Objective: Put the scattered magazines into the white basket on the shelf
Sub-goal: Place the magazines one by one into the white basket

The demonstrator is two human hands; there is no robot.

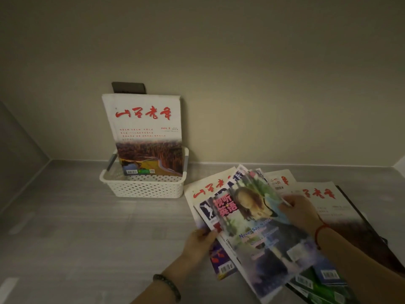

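Shelf (76, 227): bare stretch between basket and pile; wall just behind basket.
Magazine pile (317, 194): fanned flat, right of basket.
White basket (142, 185): up-left of pile, nearer left hand; one magazine (144, 132) upright inside, leaning back, gap in front.
Top magazine (258, 233): blurred, long axis diagonal.
Left hand (197, 244): grips pile's lower-left edge.
Right hand (300, 213): pinches top magazine's right edge.
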